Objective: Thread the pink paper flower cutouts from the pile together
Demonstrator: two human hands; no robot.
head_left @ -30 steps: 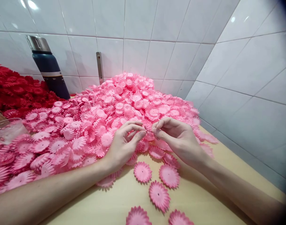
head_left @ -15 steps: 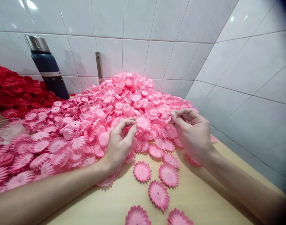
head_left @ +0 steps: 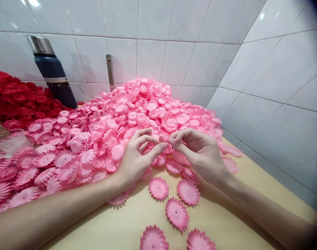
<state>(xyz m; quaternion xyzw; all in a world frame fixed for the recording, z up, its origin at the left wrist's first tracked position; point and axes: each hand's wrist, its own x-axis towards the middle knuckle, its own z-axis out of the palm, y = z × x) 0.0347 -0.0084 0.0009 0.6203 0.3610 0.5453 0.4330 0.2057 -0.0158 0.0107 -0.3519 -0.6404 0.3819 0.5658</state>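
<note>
My left hand (head_left: 140, 152) is in front of a big heap of pink scalloped petal discs (head_left: 145, 111). Its thumb and fingertips come close together, pointing at the other hand; what lies between them is too small to make out. My right hand (head_left: 200, 152) is closed in a pinch, its fingertips almost meeting the left thumb. Whatever it pinches is hidden or too fine to name. Below the hands, loose petal discs lie on the table, among them one with a dark centre hole (head_left: 177, 213) and a paler one (head_left: 188, 192).
A dark blue bottle (head_left: 56, 78) with a steel cap stands at the back left, beside a heap of red petal discs (head_left: 18, 99). A clear plastic container (head_left: 11, 144) sits at the left edge. Tiled walls (head_left: 158, 21) bound the pale table (head_left: 117, 229) behind and to the right.
My right hand has moved left, up to my left hand, uncovering discs at the heap's right edge. The pale disc seen by my left fingertips no longer shows clearly there.
</note>
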